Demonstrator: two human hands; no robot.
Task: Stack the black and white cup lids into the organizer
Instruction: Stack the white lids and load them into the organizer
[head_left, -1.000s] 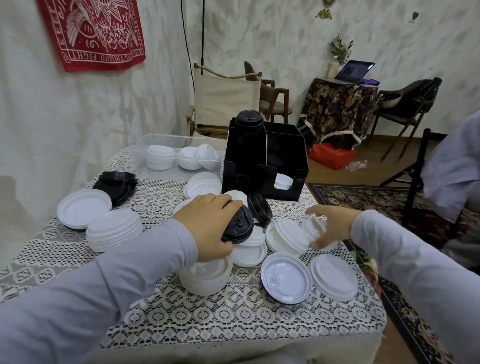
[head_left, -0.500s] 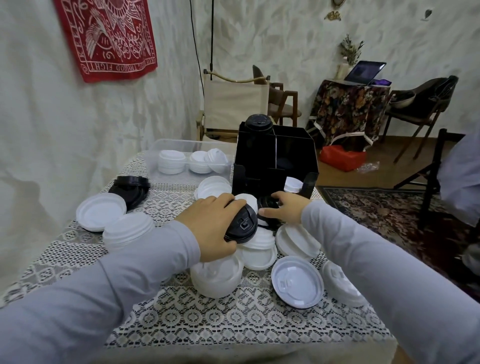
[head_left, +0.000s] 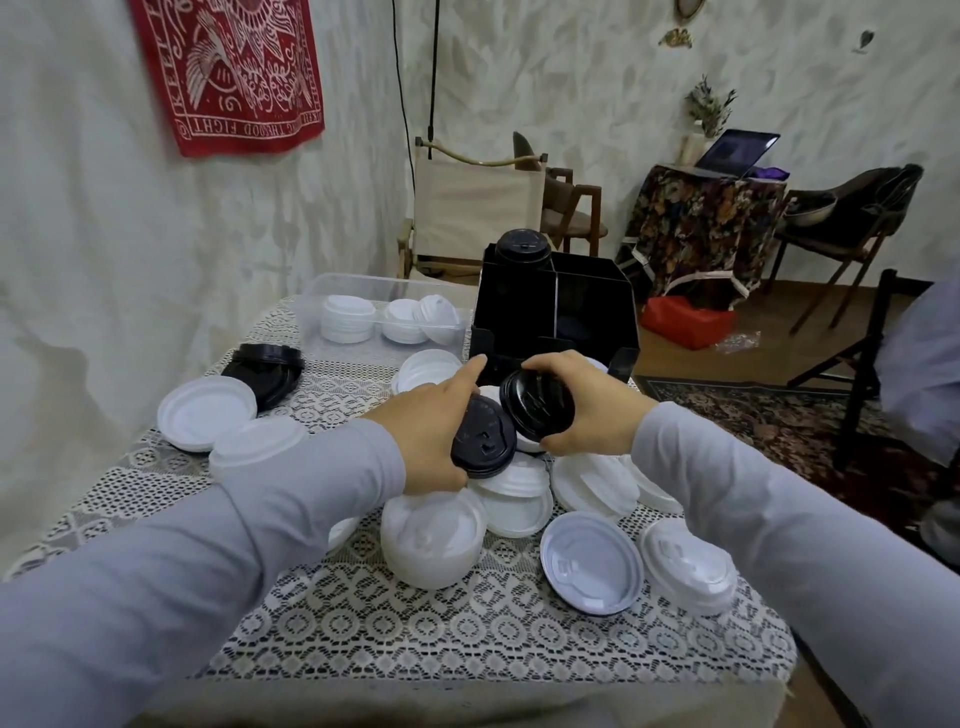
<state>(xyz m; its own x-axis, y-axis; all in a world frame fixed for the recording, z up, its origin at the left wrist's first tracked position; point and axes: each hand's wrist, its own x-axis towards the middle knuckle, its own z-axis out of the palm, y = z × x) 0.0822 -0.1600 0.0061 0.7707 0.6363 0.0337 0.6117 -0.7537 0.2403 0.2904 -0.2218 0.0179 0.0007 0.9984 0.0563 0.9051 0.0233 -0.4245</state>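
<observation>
Working at a lace-covered bench (head_left: 363, 649), a person in grey sleeves grasps a black cup lid in each hand. The left hand (head_left: 426, 436) curls thumb and fingers round the rim of one black lid (head_left: 483, 441), with the index finger stretched forward. The right hand (head_left: 592, 410) pinches a second black lid (head_left: 537, 408) between thumb and fingers, tilted on edge with its top facing the camera. The two lids sit side by side just in front of the black organizer (head_left: 587, 312), above a heap of white lids (head_left: 514, 499); whether they touch cannot be told. A column of black lids (head_left: 522, 249) rises out of the organizer's rear left compartment. Left of the organizer, a clear tub (head_left: 314, 306) holds more white lids. A small pile of black lids (head_left: 267, 366) lies near the bench's left edge, beside a wide white lid (head_left: 205, 410). Nearer the camera stand a white stack (head_left: 434, 545) and an upturned white lid (head_left: 589, 561).
</observation>
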